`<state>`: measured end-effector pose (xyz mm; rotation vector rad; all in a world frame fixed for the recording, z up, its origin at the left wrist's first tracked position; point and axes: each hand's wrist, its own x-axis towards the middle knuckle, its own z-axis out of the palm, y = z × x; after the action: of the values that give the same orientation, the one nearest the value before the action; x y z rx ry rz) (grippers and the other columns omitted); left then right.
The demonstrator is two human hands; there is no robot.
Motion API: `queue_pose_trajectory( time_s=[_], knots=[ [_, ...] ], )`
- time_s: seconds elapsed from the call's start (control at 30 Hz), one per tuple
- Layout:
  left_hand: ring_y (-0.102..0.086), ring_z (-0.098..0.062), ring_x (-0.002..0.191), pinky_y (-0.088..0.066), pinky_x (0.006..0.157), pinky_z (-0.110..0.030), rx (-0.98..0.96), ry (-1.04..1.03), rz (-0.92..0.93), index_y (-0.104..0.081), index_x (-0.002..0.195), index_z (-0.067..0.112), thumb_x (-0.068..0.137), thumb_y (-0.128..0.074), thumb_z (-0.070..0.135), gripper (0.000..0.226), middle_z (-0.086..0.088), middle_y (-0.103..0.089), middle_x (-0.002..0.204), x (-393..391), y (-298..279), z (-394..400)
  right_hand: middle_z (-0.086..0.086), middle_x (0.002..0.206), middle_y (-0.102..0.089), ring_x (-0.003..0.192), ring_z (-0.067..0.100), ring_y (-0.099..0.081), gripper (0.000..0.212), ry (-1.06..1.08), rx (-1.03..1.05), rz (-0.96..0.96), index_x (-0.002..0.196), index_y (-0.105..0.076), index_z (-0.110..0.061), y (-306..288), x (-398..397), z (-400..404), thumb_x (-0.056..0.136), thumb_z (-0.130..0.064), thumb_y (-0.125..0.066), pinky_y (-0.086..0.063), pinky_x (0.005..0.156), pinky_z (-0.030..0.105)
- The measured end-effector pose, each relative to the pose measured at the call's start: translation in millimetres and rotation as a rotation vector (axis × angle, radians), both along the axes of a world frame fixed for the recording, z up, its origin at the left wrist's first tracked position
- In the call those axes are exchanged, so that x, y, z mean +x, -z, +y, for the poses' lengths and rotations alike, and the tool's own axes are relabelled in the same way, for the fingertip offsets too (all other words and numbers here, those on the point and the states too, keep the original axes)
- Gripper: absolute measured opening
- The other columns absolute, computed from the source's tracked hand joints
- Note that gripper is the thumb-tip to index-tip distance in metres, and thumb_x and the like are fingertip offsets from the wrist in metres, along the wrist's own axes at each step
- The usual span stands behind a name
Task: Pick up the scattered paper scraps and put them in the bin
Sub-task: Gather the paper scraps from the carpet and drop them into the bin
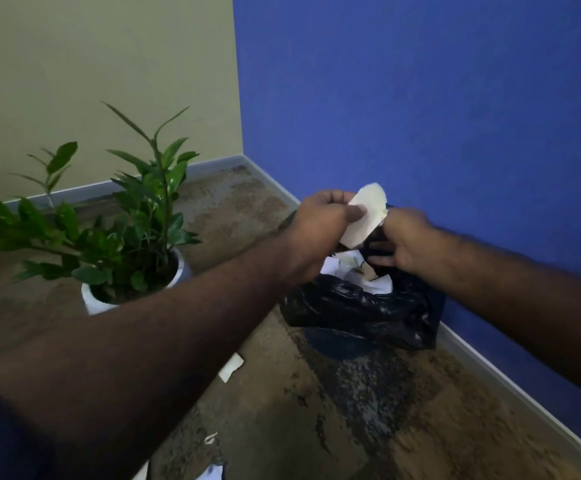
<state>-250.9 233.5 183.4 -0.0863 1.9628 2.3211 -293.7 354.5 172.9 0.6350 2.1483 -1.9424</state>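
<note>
The bin (344, 344) sits on the floor in the corner by the blue wall (438, 98). It is lined with a black bag (361, 310), and white paper already lies inside. The bag is thin, soft and floppy, so its mouth can fold shut if nobody holds it wide.

To the left stands a green plant (126, 216) in a white pot (91, 299).

The left hand (323, 220) is up over the mouth of the bin. Its thumb and fingers pinch a pale paper scrap (367, 213). The right hand (403, 240) is just beside it, at the far rim of the bag. Its fingers look curled on the black plastic, maybe pulling it open, but that spot is dark and I am not sure.

The scrap in the left hand looks very light and thin. It bends easily and will not break, but it can tear or flutter away. I think a soft pinch on one edge is enough, and it should be let go low, right over the opening, so it drops straight in.

More scraps are still on the carpet. One floor scrap (231, 367) lies near the bin, in front of it. A tiny scrap (210, 438) lies closer to the person. They lie flat, so a fingertip may need to slide under an edge to lift them.
</note>
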Motion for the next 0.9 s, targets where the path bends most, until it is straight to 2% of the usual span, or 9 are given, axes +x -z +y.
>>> queue_pose_trajectory(
  time_s=[0.13,0.23,0.33,0.4,0.5,0.57,0.63,0.8,0.9],
  knots=[
    [-0.059,-0.026,0.111,-0.056,0.076,-0.043,-0.085,0.016,-0.084,-0.052,0.127,0.023,0.094,-0.056,0.016,0.035,-0.003,-0.061,0.123,-6.3,17.8,9.2,0.006,0.083,-0.062,0.067,0.02,-0.059,0.029,0.086,0.023,0.029,0.105,-0.06,-0.01,8.7,-5.0,10.3,0.093,-0.004,-0.035,-0.048,0.047,0.031],
    [-0.06,-0.02,0.113,-0.057,0.082,-0.047,-0.136,0.054,-0.037,-0.045,0.138,0.032,0.088,-0.064,0.019,0.055,0.004,-0.06,0.128,-3.2,22.5,6.2,0.006,0.083,-0.061,0.07,0.019,-0.06,0.033,0.116,0.036,0.05,0.115,-0.06,-0.008,14.0,-6.3,14.7,0.092,-0.003,-0.037,-0.05,0.049,0.031],
    [-0.066,-0.014,0.096,-0.059,0.07,-0.031,-0.227,0.012,0.092,-0.057,0.126,0.026,0.083,-0.068,0.008,0.047,0.005,-0.067,0.115,3.7,22.1,-0.6,0.007,0.081,-0.06,0.066,0.019,-0.06,0.035,0.08,0.08,0.113,0.119,-0.058,-0.006,17.0,-7.4,10.0,0.09,-0.003,-0.039,-0.051,0.05,0.027],
    [-0.067,-0.016,0.088,-0.058,0.077,-0.032,-0.312,-0.013,0.162,-0.062,0.118,0.019,0.083,-0.069,0.004,0.038,-0.003,-0.07,0.108,11.2,20.8,-10.8,0.008,0.079,-0.06,0.061,0.018,-0.058,0.028,0.046,0.126,0.184,0.109,-0.062,-0.007,17.7,-5.5,2.1,0.089,-0.002,-0.042,-0.049,0.051,0.027],
    [-0.067,-0.02,0.09,-0.056,0.081,-0.034,-0.535,-0.002,0.259,-0.066,0.106,0.02,0.083,-0.071,0.006,0.027,-0.008,-0.065,0.109,28.6,18.3,-39.1,0.007,0.078,-0.062,0.065,0.019,-0.058,0.018,-0.045,0.239,0.349,0.079,-0.061,-0.015,21.3,2.3,-14.3,0.082,-0.001,-0.049,-0.049,0.06,0.033],
    [-0.063,-0.018,0.095,-0.055,0.083,-0.03,-0.709,-0.011,0.353,-0.066,0.097,0.024,0.081,-0.072,0.007,0.023,-0.004,-0.057,0.111,45.4,18.7,-67.0,0.0,0.073,-0.062,0.068,0.017,-0.059,0.018,-0.109,0.315,0.491,0.074,-0.061,-0.019,22.6,11.1,-27.3,0.078,-0.003,-0.054,-0.049,0.063,0.031],
    [-0.06,-0.014,0.095,-0.053,0.084,-0.025,-0.831,-0.01,0.401,-0.067,0.093,0.022,0.08,-0.073,0.008,0.02,0.0,-0.054,0.109,66.5,22.8,-102.1,-0.005,0.069,-0.059,0.064,0.011,-0.057,0.016,-0.205,0.367,0.653,0.078,-0.063,-0.018,22.4,23.5,-41.3,0.078,-0.003,-0.057,-0.047,0.06,0.024],
    [-0.061,-0.015,0.086,-0.053,0.078,-0.028,-1.108,-0.071,0.219,-0.067,0.091,0.024,0.073,-0.079,0.007,0.028,-0.002,-0.056,0.102,121.6,63.8,-190.1,0.0,0.076,-0.061,0.057,0.009,-0.049,0.012,-0.537,0.382,0.979,0.083,-0.062,-0.01,25.3,66.6,-74.4,0.081,0.001,-0.059,-0.043,0.055,0.023],
    [-0.059,-0.014,0.083,-0.048,0.067,-0.011,-1.167,-0.05,0.035,-0.063,0.093,0.028,0.071,-0.081,0.007,0.036,-0.002,-0.059,0.104,155.3,110.0,-225.9,0.0,0.08,-0.059,0.062,0.004,-0.049,0.012,-0.738,0.407,1.085,0.083,-0.062,-0.01,36.7,93.0,-90.5,0.08,0.001,-0.059,-0.04,0.057,0.017]
  ],
)
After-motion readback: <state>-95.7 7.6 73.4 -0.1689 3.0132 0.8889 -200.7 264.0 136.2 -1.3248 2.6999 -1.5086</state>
